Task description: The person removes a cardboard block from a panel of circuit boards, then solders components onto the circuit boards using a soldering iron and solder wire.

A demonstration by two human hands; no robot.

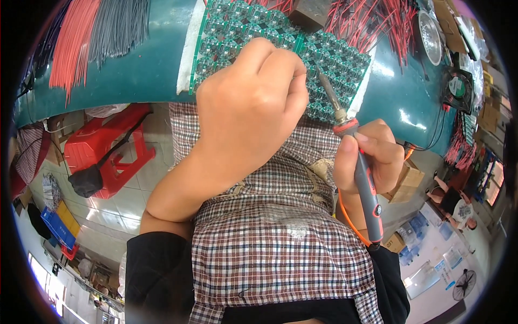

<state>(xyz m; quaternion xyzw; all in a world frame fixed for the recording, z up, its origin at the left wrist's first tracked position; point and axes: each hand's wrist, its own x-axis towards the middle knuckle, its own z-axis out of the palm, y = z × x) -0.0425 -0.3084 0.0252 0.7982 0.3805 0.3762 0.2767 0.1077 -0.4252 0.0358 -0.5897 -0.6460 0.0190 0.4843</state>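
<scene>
My right hand [382, 156] grips a grey-and-red soldering iron [367, 197] by its handle, thumb and fingers wrapped round the front part. The iron's metal tip points up and left over a green panel of small circuit boards [229, 32]. Above the panel's middle is my left hand [248, 108], its fingers curled in a pinch near the iron's tip. Whatever those fingers hold, if anything, is hidden behind the hand. A pale sheet [186, 65] lies under the panel and shows at its sides.
Bundles of red wires [75, 48] and grey wires [121, 27] lie at the left of the green table [156, 75]. More red wires [356, 24] and a dark block [310, 13] are behind the panel. A small fan [457, 89] sits right; a red stool [108, 146] stands below left.
</scene>
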